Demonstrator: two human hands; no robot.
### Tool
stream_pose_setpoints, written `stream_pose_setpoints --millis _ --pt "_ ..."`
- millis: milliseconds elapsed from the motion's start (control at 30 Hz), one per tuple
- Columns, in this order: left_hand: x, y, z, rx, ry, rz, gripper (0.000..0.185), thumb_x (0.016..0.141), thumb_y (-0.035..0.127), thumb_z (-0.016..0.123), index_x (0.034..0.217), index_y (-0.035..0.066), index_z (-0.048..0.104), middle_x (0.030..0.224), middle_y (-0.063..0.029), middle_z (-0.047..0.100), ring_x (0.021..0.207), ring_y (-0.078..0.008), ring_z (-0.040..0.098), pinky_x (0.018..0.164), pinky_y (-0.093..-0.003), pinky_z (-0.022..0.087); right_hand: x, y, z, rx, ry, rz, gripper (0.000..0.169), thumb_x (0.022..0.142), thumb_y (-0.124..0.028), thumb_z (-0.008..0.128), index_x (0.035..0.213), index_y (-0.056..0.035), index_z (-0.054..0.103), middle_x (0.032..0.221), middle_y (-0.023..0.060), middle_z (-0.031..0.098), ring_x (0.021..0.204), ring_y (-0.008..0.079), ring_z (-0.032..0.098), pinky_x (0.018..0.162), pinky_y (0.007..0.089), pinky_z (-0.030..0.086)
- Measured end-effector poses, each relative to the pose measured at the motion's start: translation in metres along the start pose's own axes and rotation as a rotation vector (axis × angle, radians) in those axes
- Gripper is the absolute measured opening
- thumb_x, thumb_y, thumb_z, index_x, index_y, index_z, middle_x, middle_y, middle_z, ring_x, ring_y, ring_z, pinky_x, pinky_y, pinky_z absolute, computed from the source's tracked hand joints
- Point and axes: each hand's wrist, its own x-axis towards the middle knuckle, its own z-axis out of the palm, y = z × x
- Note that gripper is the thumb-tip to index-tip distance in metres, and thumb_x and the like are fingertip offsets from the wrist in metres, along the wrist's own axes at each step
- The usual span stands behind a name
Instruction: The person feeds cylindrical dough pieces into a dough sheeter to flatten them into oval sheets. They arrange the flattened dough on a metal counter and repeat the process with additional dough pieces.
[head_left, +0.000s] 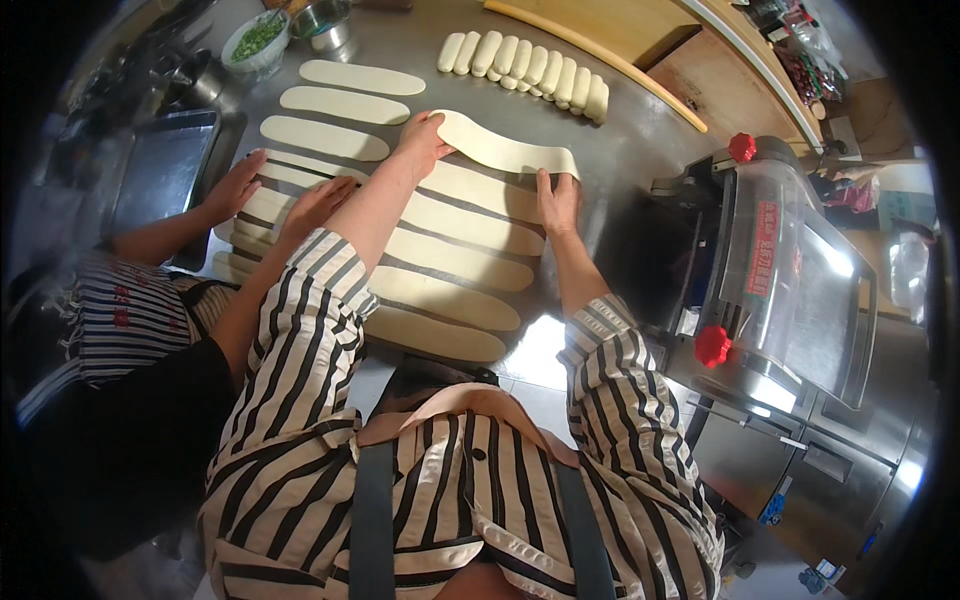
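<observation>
A long flat strip of dough (504, 147) is stretched between my two hands, its middle sagging above the steel table. My left hand (426, 141) grips its left end. At the other end, my right hand (561, 201) holds the strip where it bends down over the fingers. Several flat dough strips (469, 231) lie in a row beneath and in front of me, set apart by narrow gaps. Farther off, to the left of my left hand, more dough strips (345, 105) lie in a second column.
A co-worker's hands (319, 204) rest over strips at left, near a dark baking tray (161, 169). Rolled dough pieces (525, 64) are stacked at the back before a wooden rod (600, 64). A bowl of chopped greens (257, 41) stands back left. A dough sheeter (765, 255) with red knobs stands right.
</observation>
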Motion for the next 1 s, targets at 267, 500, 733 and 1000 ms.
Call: stream_pose_setpoints --millis 267,500,733,1000 --pt "0.033 -0.010 -0.033 0.108 0.009 -0.096 0.041 0.093 0.015 0.050 0.131 0.006 0.038 0.117 -0.0121 0.055 0.102 -0.0232 0.058 0.085 -0.0394 0.049 -0.019 0.013 0.001 -0.352 -0.031 -0.107 0.051 0.089 -0.033 0.051 0.130 -0.0039 0.045 0.135 0.0167 0.041 0.131 0.0316 0.031 0.109 0.0535 0.016" --pt "0.057 0.000 -0.032 0.422 0.195 0.271 0.023 0.087 0.010 0.055 0.109 0.007 0.058 0.099 -0.0055 0.062 0.090 -0.0160 0.057 0.081 -0.0300 0.045 -0.063 0.048 -0.032 -0.433 0.155 -0.026 0.043 0.089 -0.022 0.050 0.128 -0.0035 0.046 0.137 0.0168 0.040 0.131 0.0328 0.031 0.108 0.0512 0.019" --pt "0.135 0.028 0.041 1.061 0.178 0.757 0.026 0.085 0.019 0.056 0.107 0.006 0.058 0.108 -0.0141 0.062 0.105 -0.0286 0.057 0.089 -0.0367 0.046 -0.087 0.043 -0.029 -0.530 0.161 0.016 0.046 0.089 -0.024 0.050 0.130 -0.0046 0.046 0.140 0.0164 0.037 0.133 0.0323 0.029 0.109 0.0519 0.019" --pt "0.258 0.058 0.084 1.518 0.211 0.399 0.045 0.087 0.038 0.047 0.124 0.012 0.052 0.132 -0.0141 0.049 0.122 -0.0356 0.045 0.102 -0.0529 0.031 -0.088 0.028 -0.034 -0.478 0.086 0.076 0.049 0.087 -0.023 0.052 0.132 -0.0058 0.043 0.142 0.0148 0.034 0.133 0.0317 0.028 0.108 0.0534 0.021"
